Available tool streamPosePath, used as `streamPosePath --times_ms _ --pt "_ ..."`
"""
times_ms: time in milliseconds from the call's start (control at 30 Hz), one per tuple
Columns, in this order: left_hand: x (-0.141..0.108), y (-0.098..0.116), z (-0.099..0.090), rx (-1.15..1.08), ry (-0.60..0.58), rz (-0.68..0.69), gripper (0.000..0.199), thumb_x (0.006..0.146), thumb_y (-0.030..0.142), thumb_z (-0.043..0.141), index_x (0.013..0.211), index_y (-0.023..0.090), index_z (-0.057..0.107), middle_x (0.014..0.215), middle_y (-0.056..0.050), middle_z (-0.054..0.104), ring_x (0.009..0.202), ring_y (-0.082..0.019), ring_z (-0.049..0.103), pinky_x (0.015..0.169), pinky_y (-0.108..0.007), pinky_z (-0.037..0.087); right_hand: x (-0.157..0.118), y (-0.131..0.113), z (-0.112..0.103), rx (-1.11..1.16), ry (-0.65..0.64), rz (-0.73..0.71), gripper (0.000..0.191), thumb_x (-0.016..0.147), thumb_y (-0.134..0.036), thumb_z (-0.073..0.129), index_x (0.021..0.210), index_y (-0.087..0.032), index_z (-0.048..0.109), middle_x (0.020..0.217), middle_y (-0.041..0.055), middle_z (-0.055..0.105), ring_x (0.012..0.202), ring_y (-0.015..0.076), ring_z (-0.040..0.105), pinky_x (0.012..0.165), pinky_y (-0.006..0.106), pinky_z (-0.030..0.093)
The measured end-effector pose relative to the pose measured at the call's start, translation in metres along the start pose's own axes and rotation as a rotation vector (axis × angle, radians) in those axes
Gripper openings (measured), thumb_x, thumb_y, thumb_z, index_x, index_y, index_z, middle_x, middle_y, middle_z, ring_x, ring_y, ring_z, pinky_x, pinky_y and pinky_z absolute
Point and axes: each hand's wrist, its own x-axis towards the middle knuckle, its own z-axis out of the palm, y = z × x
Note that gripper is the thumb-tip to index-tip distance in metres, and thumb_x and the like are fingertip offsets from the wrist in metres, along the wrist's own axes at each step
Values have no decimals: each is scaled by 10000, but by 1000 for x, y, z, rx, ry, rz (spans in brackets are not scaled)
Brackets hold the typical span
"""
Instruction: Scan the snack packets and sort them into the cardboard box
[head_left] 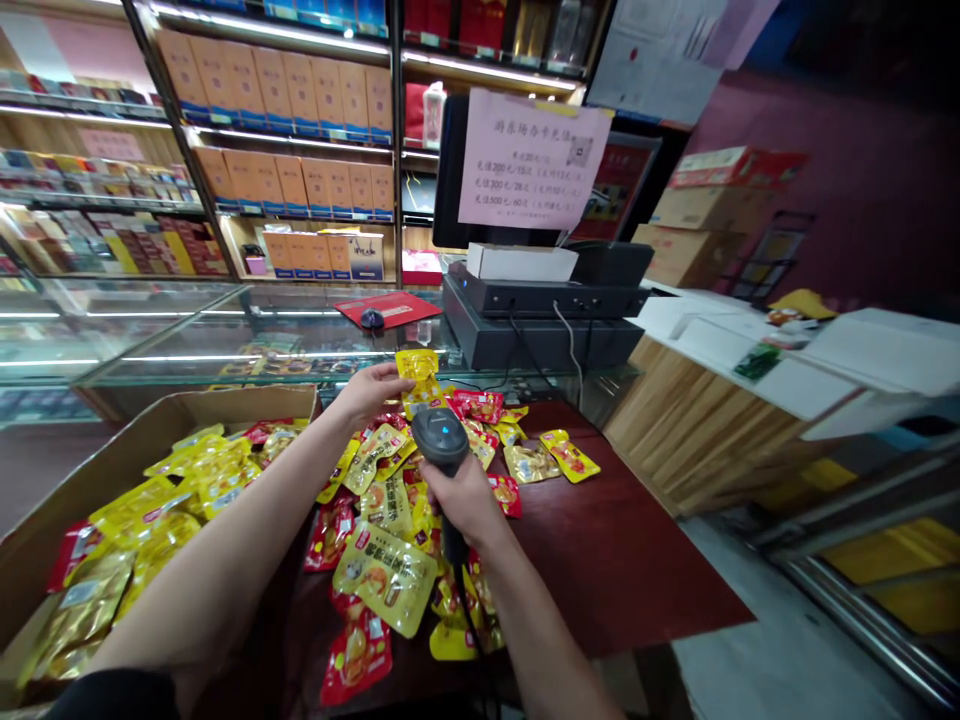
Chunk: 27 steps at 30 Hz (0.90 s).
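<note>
Above a dark red table (600, 560), one yellow packet (417, 366), pinched in the fingertips of the left hand (375, 388); just nearer, a scanner (440, 438), gripped by the curled fingers of the right hand (469, 495); beneath, many loose packets (385, 577); leftward, more in a carton (289, 402); seemingly mid-job, finished share impossible to tell.

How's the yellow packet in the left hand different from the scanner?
The packet is bright yellow and shiny; the scanner is dark, with a small blue light. The packet looks thin, while the scanner looks chunky. The left hand has the packet; the right hand has the scanner. Both are being held.
</note>
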Motion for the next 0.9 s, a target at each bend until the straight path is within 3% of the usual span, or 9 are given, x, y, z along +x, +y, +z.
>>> streamPosePath --times_ms 200,433,533,633,700,800,900 --pt "2 -2 0 24 -13 -1 490 429 286 853 870 165 677 790 -47 698 631 -139 613 542 -230 450 3 7 -1 19 -35 -21 186 674 -351 646 582 -211 565 410 -34 487 354 116 429 400 257 335" --pt "4 -4 0 54 15 19 433 472 307 835 860 174 700 788 -50 705 573 -109 576 457 -177 386 5 17 -1 40 -53 -26 185 682 -369 648 639 -198 588 435 -32 506 358 108 430 390 243 337" --pt "5 -5 -1 43 -4 2 468 453 306 845 875 173 693 814 -50 701 601 -117 591 500 -200 433 5 14 -3 29 -48 -13 173 690 -357 637 703 -186 612 493 -21 546 382 113 450 410 250 362" --pt "4 -6 -2 35 -33 -6 460 449 302 849 854 163 683 814 -42 690 629 -119 595 543 -223 467 11 3 -10 41 13 -123 220 655 -287 661 843 -172 658 743 24 668 618 154 577 608 281 456" --pt "3 -6 -1 45 -25 -16 449 462 302 846 855 163 679 799 -29 682 631 -115 593 546 -223 470 18 -9 -17 81 34 -180 282 618 -242 679 891 -169 665 865 26 684 778 167 588 746 286 448" --pt "-2 -4 -4 61 -28 -44 441 493 308 838 879 169 677 782 -18 683 629 -119 604 544 -222 469 34 -33 -23 177 -6 -66 233 582 -256 697 790 -160 657 707 -12 655 664 132 551 675 258 424" --pt "-16 5 -18 46 -33 -85 410 523 285 832 882 166 675 808 -24 694 622 -115 613 530 -209 464 48 -58 -13 276 -100 37 241 530 -244 718 738 -148 645 611 -31 608 549 90 495 577 230 384"
